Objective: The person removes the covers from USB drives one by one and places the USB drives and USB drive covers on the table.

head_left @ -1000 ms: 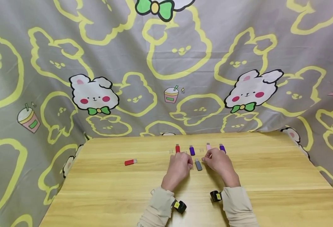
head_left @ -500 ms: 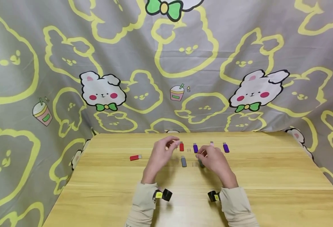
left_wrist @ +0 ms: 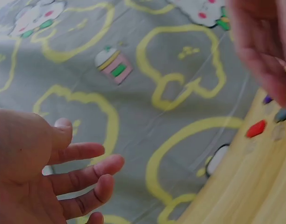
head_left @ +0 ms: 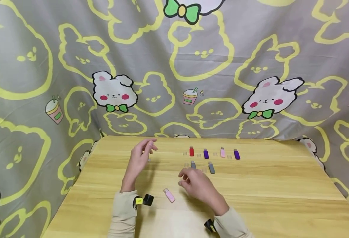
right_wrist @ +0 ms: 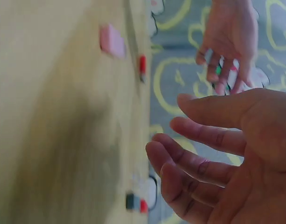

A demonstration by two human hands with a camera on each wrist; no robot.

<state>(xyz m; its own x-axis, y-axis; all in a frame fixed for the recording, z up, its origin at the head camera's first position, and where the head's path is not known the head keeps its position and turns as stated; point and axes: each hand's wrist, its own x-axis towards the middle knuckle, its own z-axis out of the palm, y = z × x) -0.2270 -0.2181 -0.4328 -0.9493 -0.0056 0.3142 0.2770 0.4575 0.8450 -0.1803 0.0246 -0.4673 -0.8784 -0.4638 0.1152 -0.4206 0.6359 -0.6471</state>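
My left hand (head_left: 139, 158) hovers over the left of the table, fingers spread and holding nothing; the left wrist view shows them loosely bent. Beneath it, only the metal connector of a red USB stick shows in the head view; the right wrist view shows its red body (right_wrist: 142, 67). My right hand (head_left: 199, 185) hangs in the air near the middle with relaxed, bare fingers. Between the hands lies a pink USB stick (head_left: 169, 195). Just beyond the right hand are two grey USB sticks, one partly covered (head_left: 193, 164), the other in full sight (head_left: 211, 168).
A back row holds a red USB stick (head_left: 191, 151), a purple USB stick (head_left: 206, 154), another pink USB stick (head_left: 222, 152) and a second purple USB stick (head_left: 236, 154). Small clear caps (head_left: 229, 157) lie beside them. A patterned curtain (head_left: 162, 99) hangs behind the table.
My left hand has moved left, away from the rows. My right hand has left the second grey USB stick and come left and nearer. The near pink USB stick is now uncovered.
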